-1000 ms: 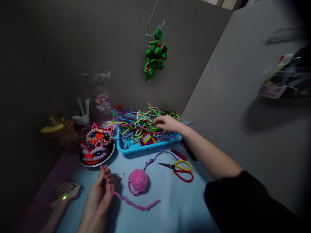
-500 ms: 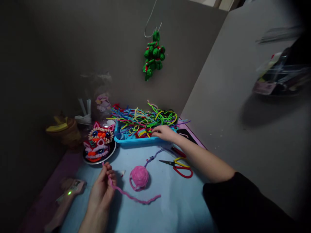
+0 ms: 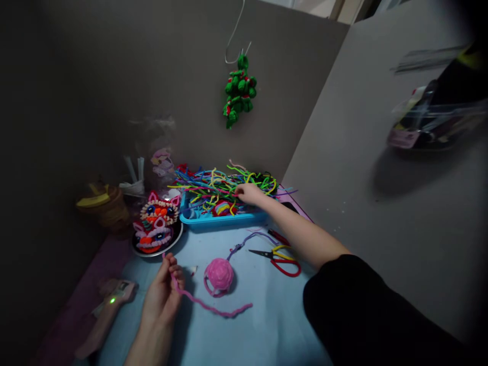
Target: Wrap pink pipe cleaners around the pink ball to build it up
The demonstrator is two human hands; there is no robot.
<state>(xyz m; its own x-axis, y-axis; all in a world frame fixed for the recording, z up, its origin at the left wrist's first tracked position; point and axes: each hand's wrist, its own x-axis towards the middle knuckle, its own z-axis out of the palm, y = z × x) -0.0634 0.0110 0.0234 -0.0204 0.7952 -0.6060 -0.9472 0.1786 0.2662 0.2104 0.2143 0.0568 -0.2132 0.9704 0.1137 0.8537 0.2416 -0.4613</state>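
My left hand is closed around a pink pipe cleaner. Its wavy free end trails to the right over the light blue table cover. Over the blue tray, my right hand pinches at the heap of colourful pipe cleaners, with a pink stem at its fingertips. Between the hands lies a round pink pipe-cleaner piece with a loop at its lower left. A twisted purple pipe cleaner runs from it toward the right forearm.
Scissors with red and yellow handles lie under the right forearm. At left, a round dish holds colourful animal-face pieces. A pink tool with a green light rests nearer me. A green ornament hangs at the back wall.
My right hand has moved farther back into the heap from the tray's front part. My left hand keeps its hold on the pink pipe cleaner. The view has shifted slightly.
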